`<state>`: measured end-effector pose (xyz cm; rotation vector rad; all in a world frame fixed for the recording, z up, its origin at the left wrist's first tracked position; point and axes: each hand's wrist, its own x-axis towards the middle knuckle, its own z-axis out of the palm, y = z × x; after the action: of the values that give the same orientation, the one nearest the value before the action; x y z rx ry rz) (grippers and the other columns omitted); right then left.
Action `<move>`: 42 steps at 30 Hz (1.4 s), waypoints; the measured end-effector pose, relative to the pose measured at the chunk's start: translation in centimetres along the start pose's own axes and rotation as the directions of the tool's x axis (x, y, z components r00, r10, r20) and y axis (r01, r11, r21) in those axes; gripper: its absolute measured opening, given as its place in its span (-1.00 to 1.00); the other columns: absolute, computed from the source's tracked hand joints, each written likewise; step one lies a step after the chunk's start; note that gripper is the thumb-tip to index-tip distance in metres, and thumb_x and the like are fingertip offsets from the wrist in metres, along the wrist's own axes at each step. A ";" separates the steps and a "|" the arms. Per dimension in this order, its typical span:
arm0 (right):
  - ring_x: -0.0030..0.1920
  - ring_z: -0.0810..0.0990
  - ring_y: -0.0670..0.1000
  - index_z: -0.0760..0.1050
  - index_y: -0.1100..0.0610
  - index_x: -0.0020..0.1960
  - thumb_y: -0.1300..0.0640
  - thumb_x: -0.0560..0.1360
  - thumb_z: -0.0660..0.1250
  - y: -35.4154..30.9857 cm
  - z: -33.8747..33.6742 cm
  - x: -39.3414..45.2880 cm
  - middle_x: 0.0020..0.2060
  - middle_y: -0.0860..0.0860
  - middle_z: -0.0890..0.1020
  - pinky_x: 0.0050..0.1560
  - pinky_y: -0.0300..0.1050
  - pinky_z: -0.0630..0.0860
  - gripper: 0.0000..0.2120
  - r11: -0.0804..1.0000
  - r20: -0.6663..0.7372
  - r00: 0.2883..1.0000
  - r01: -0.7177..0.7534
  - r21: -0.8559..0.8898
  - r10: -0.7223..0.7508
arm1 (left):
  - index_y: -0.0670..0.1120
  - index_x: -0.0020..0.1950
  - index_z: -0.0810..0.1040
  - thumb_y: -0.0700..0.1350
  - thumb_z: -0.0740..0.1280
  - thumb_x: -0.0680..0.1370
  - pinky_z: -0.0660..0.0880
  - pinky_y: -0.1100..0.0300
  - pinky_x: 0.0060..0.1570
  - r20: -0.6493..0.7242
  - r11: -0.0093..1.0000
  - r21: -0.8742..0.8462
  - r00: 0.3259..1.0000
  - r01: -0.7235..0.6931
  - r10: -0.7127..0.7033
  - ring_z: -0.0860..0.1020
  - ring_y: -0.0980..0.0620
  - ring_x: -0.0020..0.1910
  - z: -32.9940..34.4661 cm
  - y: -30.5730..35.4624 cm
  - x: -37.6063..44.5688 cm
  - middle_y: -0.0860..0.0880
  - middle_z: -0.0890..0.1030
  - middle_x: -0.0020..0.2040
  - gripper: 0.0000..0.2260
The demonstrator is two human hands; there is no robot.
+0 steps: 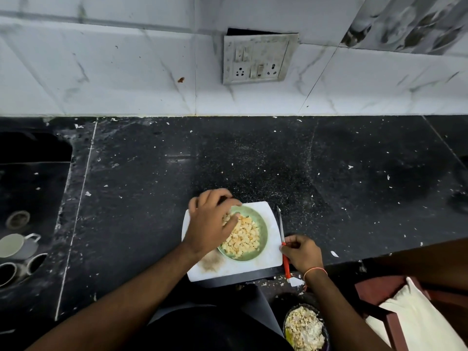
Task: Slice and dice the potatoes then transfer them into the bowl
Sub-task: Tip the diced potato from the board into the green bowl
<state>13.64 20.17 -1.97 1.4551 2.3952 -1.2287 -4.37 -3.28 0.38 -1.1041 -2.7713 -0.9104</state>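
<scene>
Potato dice [243, 236] are lying heaped in the green bowl [263, 233] on the white cutting board [268, 259]. Left hand [211, 224] is hovering over them, fingers relaxed; right hand [301, 252] is pinching the knife [283, 239] beside the board. Cups [15, 245] are sitting in the sink [33, 173] far left of the black table [354, 173].

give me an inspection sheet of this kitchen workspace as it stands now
surface: black counter, speckled with pale scraps
job's things: green bowl of diced potato sits on the white cutting board; knife with red handle lies along the board's right edge
clutter: brownish smear on the board; dish of peelings below the counter edge
hands: left hand reaches over the bowl, fingers on the potato; right hand grips the knife handle
cables: nothing seen
surroundings: sink at left holding cups; tiled wall with a socket plate; cloth bag at right
</scene>
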 end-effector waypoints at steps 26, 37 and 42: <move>-0.29 0.70 0.11 0.60 0.18 -0.03 0.40 0.53 0.37 -0.7 -0.4 -3.3 -0.28 0.09 0.65 -0.22 0.12 0.64 -0.85 0.890 -0.006 0.998 0.052 0.453 -0.055 | 0.29 0.19 0.71 0.15 0.47 0.51 0.25 -0.12 0.33 0.378 0.999 0.023 0.926 -0.030 0.019 0.31 0.05 0.42 1.2 1.6 2.8 0.23 0.39 0.46 -0.75; -0.33 0.49 -0.01 0.65 -0.06 -0.08 0.18 0.51 0.45 -1.6 0.1 -4.7 -0.34 -0.07 0.56 -0.30 -0.15 0.40 -0.87 0.896 0.018 0.993 0.098 0.433 -0.118 | 0.23 0.15 0.69 0.19 0.44 0.56 0.27 -0.10 0.30 0.395 0.986 0.049 0.910 -0.161 0.130 0.37 0.04 0.36 2.4 2.4 3.2 0.22 0.41 0.38 -0.82; -0.35 0.44 -0.01 0.67 0.04 -0.02 0.08 0.54 0.48 -3.0 0.3 -5.2 -0.36 -0.01 0.51 -0.33 -0.15 0.40 -0.95 0.861 0.020 0.985 0.139 0.489 -0.171 | 0.25 0.17 0.69 0.14 0.39 0.60 0.26 -0.07 0.28 0.302 0.995 -0.059 0.949 -0.075 0.089 0.42 0.12 0.31 1.8 1.6 3.2 0.29 0.54 0.33 -0.82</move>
<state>14.10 15.56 1.88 1.3077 2.2988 -2.0020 -5.45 0.59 0.48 -1.4717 -2.9231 -0.8660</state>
